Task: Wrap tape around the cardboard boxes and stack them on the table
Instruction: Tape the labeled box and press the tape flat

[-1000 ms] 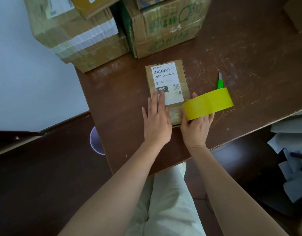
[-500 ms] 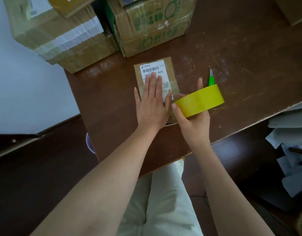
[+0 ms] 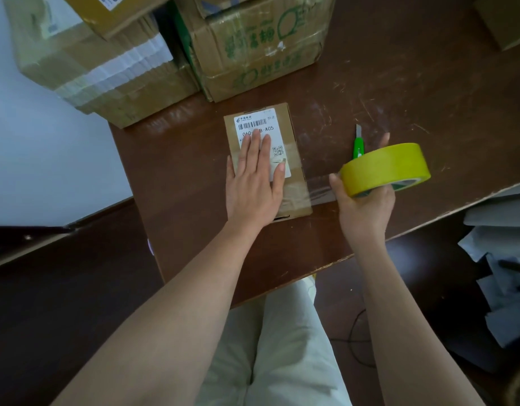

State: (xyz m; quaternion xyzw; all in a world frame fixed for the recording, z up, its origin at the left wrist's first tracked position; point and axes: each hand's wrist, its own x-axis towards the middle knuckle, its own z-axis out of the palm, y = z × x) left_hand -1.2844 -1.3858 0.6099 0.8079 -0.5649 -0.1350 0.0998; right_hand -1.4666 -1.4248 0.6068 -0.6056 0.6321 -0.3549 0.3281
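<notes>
A small flat cardboard box (image 3: pixel 288 124) with a white shipping label lies on the dark brown table (image 3: pixel 428 92). My left hand (image 3: pixel 254 183) presses flat on the box, fingers straight over the label. To the right of the box, my right hand (image 3: pixel 362 209) grips a yellow tape roll (image 3: pixel 384 168) held above the table. A clear strip of tape (image 3: pixel 320 187) stretches from the roll to the box's near right part.
A green utility knife (image 3: pixel 357 143) lies just behind the roll. Large cardboard boxes (image 3: pixel 252 45) are stacked at the table's back left, with another box corner (image 3: pixel 505 19) at the far right. Crumpled white papers (image 3: pixel 502 259) lie on the floor to the right.
My right hand has pulled the yellow roll away to the right, drawing out a strip of clear tape from the box. My left hand stays flat on the box.
</notes>
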